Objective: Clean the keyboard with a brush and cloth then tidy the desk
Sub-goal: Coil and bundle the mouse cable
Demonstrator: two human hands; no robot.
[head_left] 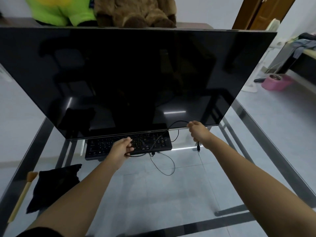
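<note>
Both forearms are bare, slim and smooth; the left arm point(71, 199) meets the hem of a black sleeve point(39, 233) at the near left corner, plain dark cloth; the right arm point(256, 177) runs bare to the near right edge; left grip point(121, 147) and right grip point(199, 132) are bare too.

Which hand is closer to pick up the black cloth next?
Probably the left hand. The black cloth lies on the left beside the brush, just by that arm. The right hand is far across, gripping the cable near its plug. The left holds cable too, though.
</note>
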